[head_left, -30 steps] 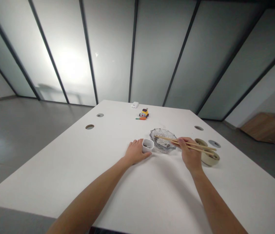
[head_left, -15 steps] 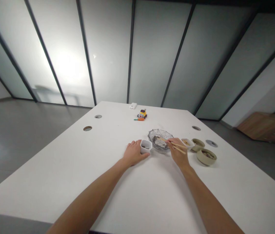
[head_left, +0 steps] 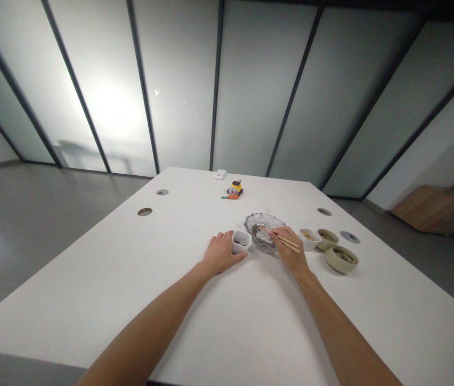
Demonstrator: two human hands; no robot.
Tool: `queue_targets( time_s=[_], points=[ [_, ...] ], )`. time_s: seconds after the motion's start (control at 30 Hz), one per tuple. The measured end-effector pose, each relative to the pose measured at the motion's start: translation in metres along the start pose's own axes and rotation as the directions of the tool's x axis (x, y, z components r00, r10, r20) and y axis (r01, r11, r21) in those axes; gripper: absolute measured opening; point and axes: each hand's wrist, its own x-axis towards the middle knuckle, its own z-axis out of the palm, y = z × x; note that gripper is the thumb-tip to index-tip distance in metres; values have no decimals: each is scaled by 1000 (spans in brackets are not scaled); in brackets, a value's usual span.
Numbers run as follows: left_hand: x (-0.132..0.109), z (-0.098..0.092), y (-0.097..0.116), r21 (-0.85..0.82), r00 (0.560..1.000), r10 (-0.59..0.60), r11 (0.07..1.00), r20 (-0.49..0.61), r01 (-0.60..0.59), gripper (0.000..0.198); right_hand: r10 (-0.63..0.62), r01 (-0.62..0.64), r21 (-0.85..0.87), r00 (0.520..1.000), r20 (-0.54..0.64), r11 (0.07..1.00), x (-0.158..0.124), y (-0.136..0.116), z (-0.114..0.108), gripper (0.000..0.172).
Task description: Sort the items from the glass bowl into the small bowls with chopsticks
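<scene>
Right hand (head_left: 291, 258) fingers closed on chopsticks (head_left: 290, 244), right of centre; tips down inside glass bowl (head_left: 265, 216), by dark bits (head_left: 255, 231). Left hand (head_left: 221, 254), mid-frame, thumb and fingers curled around white cup (head_left: 241, 249), just left of bowl; small dark pieces inside. Step looks like picking at bits; can't tell if tips hold any. Next move probably calls for an even pinch, cup steady. Farther right: white container (head_left: 312, 246), two greenish bowls (head_left: 340, 267).
</scene>
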Motion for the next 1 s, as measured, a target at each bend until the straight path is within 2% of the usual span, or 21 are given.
queue_targets(
  time_s=[0.2,0.33,0.43,0.53,0.63,0.73,0.83,0.9,1.0],
  points=[
    [1,4,-3,-1,1000,13,1000,-19,-13,53,-4,-4,-79,995,-99,997,3,2,-7,40],
    [1,6,-4,-7,999,18,1000,-27,-19,54,78,-94,-81,979,-186,992,5,3,-16,41],
    [1,6,-4,-11,1000,8,1000,-17,-8,55,229,-199,154,951,-209,968,6,0,-21,35],
    [1,4,-4,-14,1000,1,1000,-4,-1,55,331,-234,430,929,-165,872,6,-8,-24,30],
    [1,2,-3,-25,1000,12,1000,1,-12,54,351,-253,491,929,-117,833,5,-15,-26,30],
    [0,2,-3,-27,1000,6,1000,-4,-6,51,343,-268,340,921,-184,901,4,-14,-28,34],
    [1,3,-3,-21,1000,0,1000,-11,0,51,205,-202,39,946,-250,979,2,-7,-28,38],
    [1,4,-3,-20,1000,-1,1000,-14,1,52,100,-117,-71,975,-200,991,1,-3,-25,41],
    [1,3,-2,-14,1000,0,1000,-11,0,52,34,-40,-59,995,-97,997,-1,2,-15,40]
  ],
)
